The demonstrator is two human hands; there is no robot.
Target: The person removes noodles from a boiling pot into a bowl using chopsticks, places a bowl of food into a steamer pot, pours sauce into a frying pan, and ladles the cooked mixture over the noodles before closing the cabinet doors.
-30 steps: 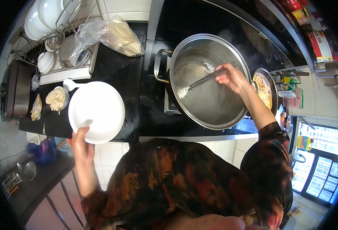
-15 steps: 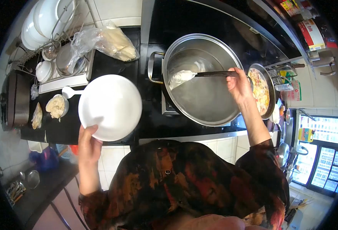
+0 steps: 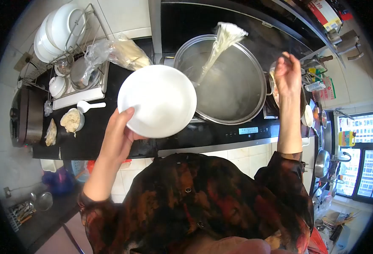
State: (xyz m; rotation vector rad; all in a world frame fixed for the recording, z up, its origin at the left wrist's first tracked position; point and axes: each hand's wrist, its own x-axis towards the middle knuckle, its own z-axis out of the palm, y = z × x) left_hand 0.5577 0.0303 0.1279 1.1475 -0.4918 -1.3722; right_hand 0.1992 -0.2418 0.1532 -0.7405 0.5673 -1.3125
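My left hand (image 3: 123, 127) grips the rim of a white bowl (image 3: 159, 101), thumb on the inner wall; the bowl is tilted and its inside looks bare. It hangs over the left edge of a large steel pot (image 3: 233, 101) of cloudy, steaming water. My right hand (image 3: 289, 74) is raised at the pot's right, fingers closed on dark chopsticks that barely show against the black backsplash. A bundle of pale noodles (image 3: 224, 38) hangs above the pot, its lower end running down behind the bowl's right rim.
Left of the bowl lie a white spoon (image 3: 91, 106), a small bowl of pale dough-like food (image 3: 71, 120) and a plastic bag of pale food (image 3: 129, 55). A dish rack (image 3: 95, 21) holds white bowls. Behind my right hand is a pan of food (image 3: 273, 80), mostly hidden.
The noodles have been lifted from the water to well above the pot. My right hand rose with the chopsticks. My left hand brought the bowl right, up to the pot's edge.
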